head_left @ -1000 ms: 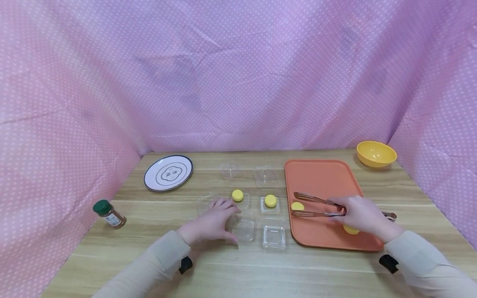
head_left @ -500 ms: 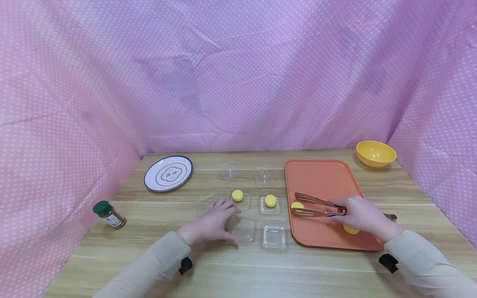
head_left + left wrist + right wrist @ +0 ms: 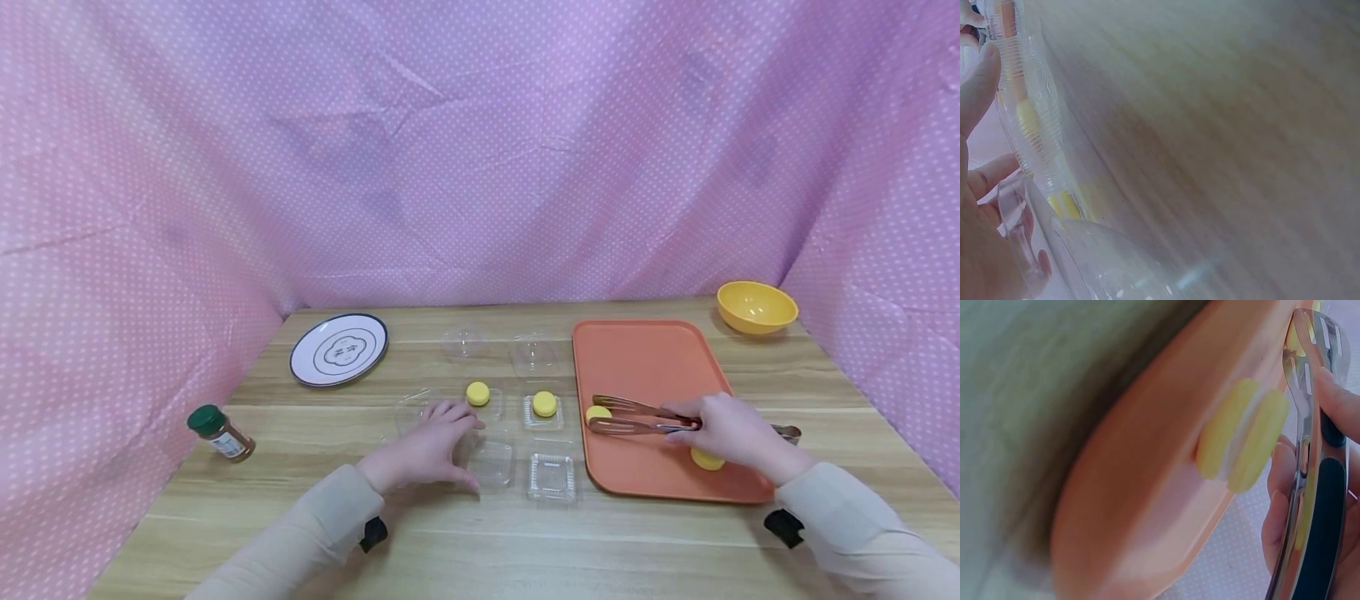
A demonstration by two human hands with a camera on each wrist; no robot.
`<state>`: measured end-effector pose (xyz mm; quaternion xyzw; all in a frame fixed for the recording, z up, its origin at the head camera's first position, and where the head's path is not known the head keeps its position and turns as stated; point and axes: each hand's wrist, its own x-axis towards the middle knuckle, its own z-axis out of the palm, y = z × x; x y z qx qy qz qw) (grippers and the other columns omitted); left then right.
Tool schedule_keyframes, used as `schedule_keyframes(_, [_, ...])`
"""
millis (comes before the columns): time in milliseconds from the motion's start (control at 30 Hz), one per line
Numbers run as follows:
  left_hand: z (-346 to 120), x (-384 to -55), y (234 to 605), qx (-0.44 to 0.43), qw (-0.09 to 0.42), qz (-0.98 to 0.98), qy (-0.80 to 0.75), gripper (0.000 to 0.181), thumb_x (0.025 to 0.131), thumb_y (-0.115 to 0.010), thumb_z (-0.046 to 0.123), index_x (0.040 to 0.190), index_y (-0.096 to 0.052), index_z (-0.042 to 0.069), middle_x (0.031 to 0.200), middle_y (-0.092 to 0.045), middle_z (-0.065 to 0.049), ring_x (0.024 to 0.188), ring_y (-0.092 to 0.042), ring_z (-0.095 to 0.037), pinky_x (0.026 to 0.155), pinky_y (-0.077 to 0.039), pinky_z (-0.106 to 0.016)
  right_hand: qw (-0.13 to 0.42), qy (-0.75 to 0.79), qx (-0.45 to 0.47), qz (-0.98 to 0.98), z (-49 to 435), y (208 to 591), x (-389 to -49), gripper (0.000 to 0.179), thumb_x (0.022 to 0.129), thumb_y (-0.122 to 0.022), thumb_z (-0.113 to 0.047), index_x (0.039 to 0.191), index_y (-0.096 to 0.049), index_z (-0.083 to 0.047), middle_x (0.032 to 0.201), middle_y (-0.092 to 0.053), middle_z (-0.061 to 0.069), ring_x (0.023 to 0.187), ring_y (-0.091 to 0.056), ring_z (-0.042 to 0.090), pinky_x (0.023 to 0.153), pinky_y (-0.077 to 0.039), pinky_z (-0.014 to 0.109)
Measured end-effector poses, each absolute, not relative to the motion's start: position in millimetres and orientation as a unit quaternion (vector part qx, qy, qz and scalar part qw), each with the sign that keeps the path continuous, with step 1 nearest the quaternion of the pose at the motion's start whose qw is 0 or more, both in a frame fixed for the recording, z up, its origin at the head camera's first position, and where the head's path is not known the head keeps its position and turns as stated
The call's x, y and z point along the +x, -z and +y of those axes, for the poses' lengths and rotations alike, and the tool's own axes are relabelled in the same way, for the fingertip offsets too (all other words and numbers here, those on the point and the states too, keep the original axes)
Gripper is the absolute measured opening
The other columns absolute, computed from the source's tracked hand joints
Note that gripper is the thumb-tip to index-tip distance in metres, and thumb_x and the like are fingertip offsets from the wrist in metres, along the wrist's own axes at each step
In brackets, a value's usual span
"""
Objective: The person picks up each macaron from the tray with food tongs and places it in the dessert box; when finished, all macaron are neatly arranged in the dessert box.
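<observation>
My right hand (image 3: 738, 429) grips a pair of metal serving tongs (image 3: 1316, 537) with dark handle panels. The tong tips stand on either side of a yellow macaron (image 3: 597, 415) at the left edge of the orange tray (image 3: 645, 358). A second macaron with white filling (image 3: 1241, 434) lies on the tray under that hand. My left hand (image 3: 427, 442) spreads over clear plastic boxes, thumb and fingertips at the edges of one clear box (image 3: 491, 463); its domed lid (image 3: 1129, 269) shows in the left wrist view. An opened clear box (image 3: 552, 477) lies to its right.
Two yellow macarons, one left (image 3: 477, 393) and one right (image 3: 544, 404), sit in opened clear boxes farther back. A white plate (image 3: 339, 349) and a green-capped spice jar (image 3: 221, 432) stand at left. A yellow bowl (image 3: 757, 307) stands behind the tray's right side.
The tong arms have drawn closer together around the macaron at the tray's left edge. My left hand has stayed in place.
</observation>
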<state>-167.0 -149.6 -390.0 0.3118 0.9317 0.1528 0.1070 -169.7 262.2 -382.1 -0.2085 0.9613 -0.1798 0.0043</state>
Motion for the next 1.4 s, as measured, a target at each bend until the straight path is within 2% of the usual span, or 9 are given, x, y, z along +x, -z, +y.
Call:
schedule_keyframes(333, [-150.4, -167.8, 390.8, 0.328, 0.090, 0.927, -0.159, 0.077, 0.067, -0.080, 0.048, 0.127, -0.053, 0.007, 0.134, -0.048, -0.009, 0.124, -0.037, -0.027, 0.112, -0.021, -0.053, 0.000, 0.181, -0.195, 0.964, 261.9, 383.2, -170.0, 0.041, 0.075, -0.078, -0.032, 0.110, -0.072, -0.011, 0.077, -0.068, -0.008, 0.056, -0.042, 0.006, 0.048, -0.031, 0.022])
schedule_keyframes(733, [-151.0, -166.9, 391.0, 0.328, 0.092, 0.926, -0.163, 0.078, 0.067, -0.080, 0.048, 0.127, -0.053, 0.007, 0.135, -0.047, -0.009, 0.125, -0.036, -0.027, 0.113, -0.018, -0.053, -0.004, 0.182, -0.185, 0.966, 260.5, 381.1, -169.0, 0.042, 0.076, -0.077, -0.030, 0.113, -0.070, -0.011, 0.070, -0.063, -0.009, 0.053, -0.041, 0.007, 0.044, -0.028, 0.022])
schedule_keyframes(1067, [-151.5, -166.2, 391.2, 0.336, 0.087, 0.923, -0.167, 0.077, 0.067, -0.081, 0.045, 0.127, -0.053, 0.004, 0.135, -0.047, -0.010, 0.123, -0.037, -0.029, 0.111, -0.020, -0.055, -0.026, 0.183, -0.194, 0.963, 255.6, 374.1, -167.4, 0.041, 0.076, -0.077, -0.026, 0.113, -0.070, -0.011, 0.071, -0.065, -0.009, 0.053, -0.042, 0.004, 0.044, -0.031, 0.022])
schedule_keyframes(1300, [-151.0, -165.6, 390.7, 0.326, 0.095, 0.925, -0.170, 0.078, 0.068, -0.080, 0.045, 0.129, -0.052, 0.006, 0.137, -0.045, -0.010, 0.124, -0.036, -0.028, 0.109, -0.029, -0.052, -0.046, 0.178, -0.209, 0.960, 247.5, 368.5, -165.4, 0.040, 0.075, -0.079, -0.024, 0.112, -0.071, -0.011, 0.063, -0.058, -0.013, 0.049, -0.037, 0.002, 0.043, -0.027, 0.020])
schedule_keyframes(1400, [-151.1, -165.9, 390.9, 0.326, 0.095, 0.925, -0.172, 0.079, 0.068, -0.080, 0.046, 0.129, -0.052, 0.005, 0.137, -0.044, -0.011, 0.124, -0.037, -0.027, 0.108, -0.032, -0.051, -0.057, 0.182, -0.221, 0.956, 242.8, 366.1, -164.4, 0.039, 0.074, -0.080, -0.024, 0.110, -0.072, -0.011, 0.063, -0.059, -0.014, 0.049, -0.035, 0.001, 0.042, -0.026, 0.019])
